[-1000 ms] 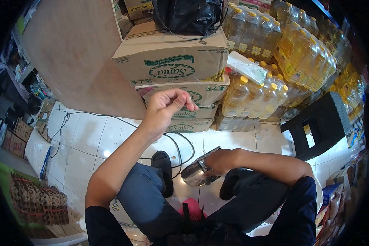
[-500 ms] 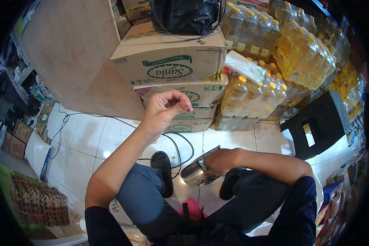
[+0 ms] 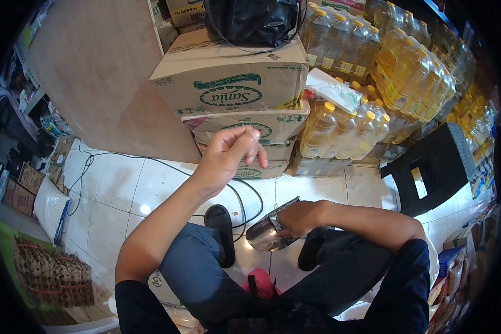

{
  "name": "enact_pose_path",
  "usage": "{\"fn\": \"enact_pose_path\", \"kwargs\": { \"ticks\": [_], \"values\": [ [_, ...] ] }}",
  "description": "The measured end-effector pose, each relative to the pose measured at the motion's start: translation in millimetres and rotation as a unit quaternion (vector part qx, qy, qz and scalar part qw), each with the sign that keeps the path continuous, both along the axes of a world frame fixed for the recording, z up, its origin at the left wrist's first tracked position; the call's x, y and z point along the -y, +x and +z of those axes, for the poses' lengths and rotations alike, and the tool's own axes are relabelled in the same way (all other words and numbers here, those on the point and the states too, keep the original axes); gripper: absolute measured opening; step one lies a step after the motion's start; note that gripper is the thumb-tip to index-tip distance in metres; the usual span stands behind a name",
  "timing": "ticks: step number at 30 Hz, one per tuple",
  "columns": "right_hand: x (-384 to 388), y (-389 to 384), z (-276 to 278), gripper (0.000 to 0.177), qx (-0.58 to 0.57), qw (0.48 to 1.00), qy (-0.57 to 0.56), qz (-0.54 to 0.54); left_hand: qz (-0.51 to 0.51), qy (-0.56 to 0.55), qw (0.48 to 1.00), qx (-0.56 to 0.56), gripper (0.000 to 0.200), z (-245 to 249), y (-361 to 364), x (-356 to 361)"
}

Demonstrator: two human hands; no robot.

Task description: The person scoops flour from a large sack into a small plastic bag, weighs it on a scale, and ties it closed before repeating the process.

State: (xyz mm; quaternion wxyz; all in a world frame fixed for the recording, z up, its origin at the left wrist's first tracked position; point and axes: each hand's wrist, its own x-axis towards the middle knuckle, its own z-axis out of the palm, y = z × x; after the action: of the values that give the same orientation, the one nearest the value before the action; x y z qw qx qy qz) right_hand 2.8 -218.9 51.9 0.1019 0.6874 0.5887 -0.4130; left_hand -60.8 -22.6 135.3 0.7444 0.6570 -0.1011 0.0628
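Observation:
My left hand (image 3: 228, 156) is raised in front of the stacked cartons (image 3: 234, 83), its fingers loosely curled, thumb and forefinger close together; nothing visible is held in it. My right hand (image 3: 300, 218) rests low between my knees and grips a shiny metal scoop (image 3: 266, 232) by its handle, the scoop's mouth pointing left toward the floor. My knees in dark blue trousers and black sandals (image 3: 221, 231) are below.
Cartons are stacked ahead with a black bag (image 3: 253, 19) on top. Bottles of yellow cooking oil (image 3: 373, 83) fill the right side. A black plastic stool (image 3: 434, 167) stands at right. A cable (image 3: 150, 161) runs over the white tile floor. Egg trays (image 3: 50, 278) sit at lower left.
My left hand has lowered slightly to the right, and its fingers have shifted. The right hand and the scoop have not moved.

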Motion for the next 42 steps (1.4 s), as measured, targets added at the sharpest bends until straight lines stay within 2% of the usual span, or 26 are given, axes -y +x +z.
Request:
{"fn": "enact_pose_path", "kwargs": {
  "ticks": [3, 6, 9, 12, 18, 21, 27, 33, 36, 42],
  "values": [
    [-0.7, -0.1, 4.8, 0.041, -0.001, 1.0, -0.003, -0.002, -0.015, -0.039, 0.999, -0.002, 0.033, -3.7, 0.2, -4.7],
    [-2.0, -1.6, 6.4, 0.041, 0.005, 1.0, -0.008, -0.003, 0.039, 0.004, 0.999, 0.023, 0.026, -3.8, 3.0, 2.4],
    [-0.7, -0.4, 1.0, 0.041, 0.001, 1.0, -0.002, -0.005, 0.061, -0.057, 0.996, -0.007, 0.019, 1.4, 1.4, 9.4],
    [-1.5, -0.2, 1.8, 0.04, 0.006, 1.0, -0.005, -0.002, 0.063, 0.004, 0.998, 0.016, 0.016, -5.0, 2.9, 1.9],
    [-0.3, 1.0, -5.0, 0.043, 0.004, 1.0, -0.004, -0.003, 0.055, -0.041, 0.998, 0.011, 0.012, 0.4, 0.6, -7.0],
    [0.8, 1.1, -4.6, 0.048, 0.003, 1.0, 0.012, -0.007, 0.061, -0.032, 0.998, 0.002, 0.013, 2.6, -1.9, -5.5],
    [1.1, 1.1, -4.1, 0.045, 0.01, 1.0, 0.005, -0.005, 0.063, -0.026, 0.997, -0.024, 0.016, 2.9, -2.9, -4.3],
    [0.7, 0.8, -0.9, 0.045, 0.009, 1.0, -0.001, -0.006, 0.005, -0.04, 0.999, -0.029, 0.025, 0.5, -1.5, 1.9],
    [1.4, 0.9, -1.2, 0.044, 0.011, 1.0, 0.001, -0.013, -0.001, -0.045, 0.997, -0.062, 0.025, 0.2, -2.2, 1.4],
    [2.6, 1.9, -2.2, 0.048, 0.007, 1.0, 0.007, -0.015, 0.021, -0.028, 0.998, -0.045, 0.022, -2.7, 0.2, -0.6]
  ]
}}
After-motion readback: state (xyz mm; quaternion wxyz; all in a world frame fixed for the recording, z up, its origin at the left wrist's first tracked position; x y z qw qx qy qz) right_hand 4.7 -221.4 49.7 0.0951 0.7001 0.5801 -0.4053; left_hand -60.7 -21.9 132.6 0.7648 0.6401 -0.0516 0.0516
